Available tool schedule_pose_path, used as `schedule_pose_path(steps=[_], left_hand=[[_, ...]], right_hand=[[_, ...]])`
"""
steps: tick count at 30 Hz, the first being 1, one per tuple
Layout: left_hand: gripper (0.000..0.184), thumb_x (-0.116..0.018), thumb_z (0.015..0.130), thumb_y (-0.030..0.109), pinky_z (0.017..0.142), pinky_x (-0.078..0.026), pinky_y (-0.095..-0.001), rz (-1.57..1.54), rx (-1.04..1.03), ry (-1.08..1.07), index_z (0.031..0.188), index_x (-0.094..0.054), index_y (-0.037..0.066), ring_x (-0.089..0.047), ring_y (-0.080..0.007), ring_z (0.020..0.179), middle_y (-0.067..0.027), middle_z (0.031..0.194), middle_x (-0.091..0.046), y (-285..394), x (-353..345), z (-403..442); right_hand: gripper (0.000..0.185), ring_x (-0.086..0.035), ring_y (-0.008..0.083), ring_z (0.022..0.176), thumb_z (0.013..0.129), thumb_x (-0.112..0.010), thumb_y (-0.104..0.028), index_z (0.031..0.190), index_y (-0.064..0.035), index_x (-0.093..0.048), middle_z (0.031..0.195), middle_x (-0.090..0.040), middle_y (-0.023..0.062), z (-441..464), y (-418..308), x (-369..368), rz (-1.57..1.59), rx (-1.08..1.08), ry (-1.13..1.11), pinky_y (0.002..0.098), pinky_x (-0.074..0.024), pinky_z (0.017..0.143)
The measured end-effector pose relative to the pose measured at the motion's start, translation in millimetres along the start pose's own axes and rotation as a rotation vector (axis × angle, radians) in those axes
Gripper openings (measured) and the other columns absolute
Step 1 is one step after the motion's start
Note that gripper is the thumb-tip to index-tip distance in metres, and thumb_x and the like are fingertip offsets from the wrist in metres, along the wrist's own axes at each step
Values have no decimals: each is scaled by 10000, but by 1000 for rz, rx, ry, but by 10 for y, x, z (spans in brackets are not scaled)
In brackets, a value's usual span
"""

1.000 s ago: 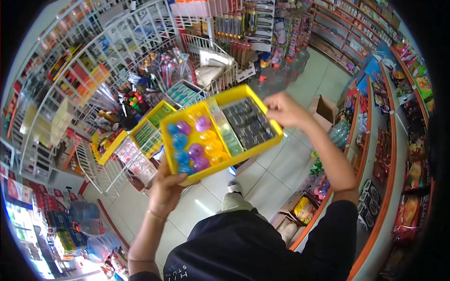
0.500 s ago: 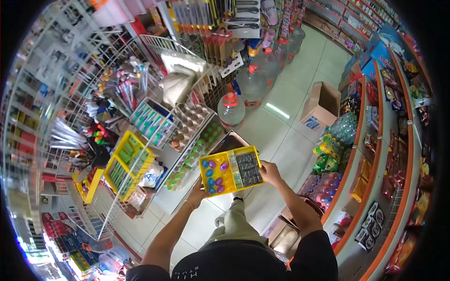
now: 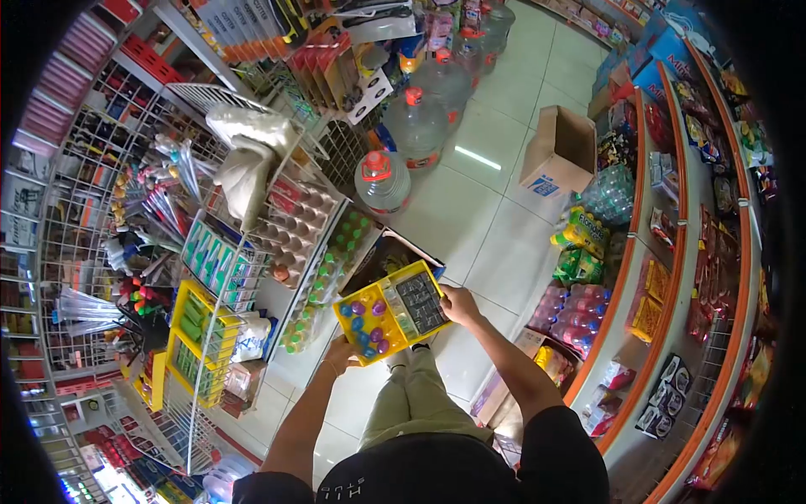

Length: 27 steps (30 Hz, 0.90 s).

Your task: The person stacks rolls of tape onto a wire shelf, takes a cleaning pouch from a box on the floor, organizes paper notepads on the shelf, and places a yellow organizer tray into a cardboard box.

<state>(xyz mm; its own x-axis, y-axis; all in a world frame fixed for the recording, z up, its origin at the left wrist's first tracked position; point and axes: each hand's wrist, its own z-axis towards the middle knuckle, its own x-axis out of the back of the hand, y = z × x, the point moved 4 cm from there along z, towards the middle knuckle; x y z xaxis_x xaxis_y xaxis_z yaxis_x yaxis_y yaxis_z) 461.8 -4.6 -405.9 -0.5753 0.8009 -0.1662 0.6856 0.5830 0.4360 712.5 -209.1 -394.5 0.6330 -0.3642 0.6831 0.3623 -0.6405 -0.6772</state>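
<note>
A yellow divided tray (image 3: 389,340) is held in front of my body, tilted so that its contents face me. My left hand (image 3: 341,356) grips its lower left corner, and my right hand (image 3: 457,305) grips its right side. Blue, purple and yellow egg-shaped pieces (image 3: 367,323) lie in the left compartment. Small clear or greenish items fill the narrow middle strip. Dark packed pieces (image 3: 421,302) occupy the right compartment. Just behind the tray is a dark open box (image 3: 378,260) on the floor.
Wire racks (image 3: 193,378) with another yellow tray (image 3: 195,323) and an egg carton (image 3: 294,227) stand at left. Large water bottles (image 3: 382,181) line the aisle. A cardboard box (image 3: 558,155) sits on the tiles, near orange-edged shelves (image 3: 672,252) at right.
The tray has moved lower and farther from the camera, staying in both hands. The view has shifted, showing more floor, the bottles and the cardboard box.
</note>
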Motion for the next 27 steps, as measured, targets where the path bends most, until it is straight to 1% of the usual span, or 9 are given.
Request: schedule_pose_path(steps=[4, 9, 14, 16, 18, 20, 22, 26, 27], left_hand=[[510, -575, 632, -30, 662, -534, -436, 6, 16, -214, 1125, -476, 53, -602, -252, 869, -85, 1006, -583, -56, -102, -36], [585, -548, 571, -26, 672, -529, -413, -158, 12, -344, 1142, -454, 56, -587, -241, 914, -72, 1062, -562, 52, -428, 91], [658, -527, 507, -75, 656, -523, -344, -214, 3, -275, 1146, -452, 64, -571, -246, 941, -65, 1053, -558, 389, -1010, 300], [654, -517, 501, -93, 689, -508, -332, -320, -35, -240, 1133, -457, 64, -549, -240, 973, -64, 1075, -542, 697, -1464, 447], [660, -507, 498, -108, 758, -487, -340, -332, -5, -248, 1134, -453, 60, -521, -242, 1013, -63, 1104, -521, 670, -1538, 725], [675, -488, 501, -129, 802, -473, -361, -375, 21, -243, 1148, -442, 55, -506, -251, 1032, -63, 1108, -511, 636, -1665, 1022], [630, -499, 524, -123, 793, -479, -375, -423, 47, -244, 1133, -457, 33, -519, -262, 1018, -80, 1087, -534, 704, -1861, 1172], [667, -458, 520, -149, 838, -461, -378, -422, -24, -195, 1159, -425, 38, -493, -262, 1049, -78, 1122, -497, 1102, -2324, 1403], [667, -458, 520, -149, 838, -461, -378, -421, -16, -191, 1159, -425, 38, -493, -262, 1049, -78, 1122, -497, 1190, -2387, 1478]], right_hand=[[267, -572, 329, 618, 704, -520, -157, 961, -126, -586, 669, -579, 153, -17, -124, 226, -3, 48, 74, 410, -452, 555], [332, -590, 247, 644, 661, -570, -168, 978, -74, -597, 792, -610, 90, 160, -102, 681, 77, 83, 154, 341, -470, 579], [308, -550, 124, 554, 675, -617, -159, 966, -55, -619, 803, -593, 59, 709, 370, 1129, 401, 142, 99, 267, -442, 521], [354, -601, 220, 750, 674, -610, -260, 981, -85, -608, 870, -576, 96, 975, 532, 1395, 492, 33, -41, 313, -476, 654], [353, -596, 222, 755, 689, -602, -242, 1008, -90, -599, 882, -559, 90, 1228, 770, 1557, 472, 22, -104, 312, -472, 667], [308, -552, 115, 612, 686, -628, -174, 976, -73, -617, 824, -575, 43, 1446, 890, 1901, 368, 176, 94, 249, -439, 550], [308, -531, 109, 614, 711, -624, -176, 1004, -83, -608, 825, -571, 35, 1622, 1084, 2159, 420, 173, 88, 243, -435, 557], [290, -446, 62, 559, 800, -588, -227, 1037, -62, -599, 801, -573, 18, 1953, 1500, 2432, 721, 78, -16, 199, -407, 523], [271, -437, 53, 550, 815, -573, -234, 1021, -62, -607, 789, -578, 15, 2061, 1672, 2454, 920, -58, -56, 192, -399, 510]])
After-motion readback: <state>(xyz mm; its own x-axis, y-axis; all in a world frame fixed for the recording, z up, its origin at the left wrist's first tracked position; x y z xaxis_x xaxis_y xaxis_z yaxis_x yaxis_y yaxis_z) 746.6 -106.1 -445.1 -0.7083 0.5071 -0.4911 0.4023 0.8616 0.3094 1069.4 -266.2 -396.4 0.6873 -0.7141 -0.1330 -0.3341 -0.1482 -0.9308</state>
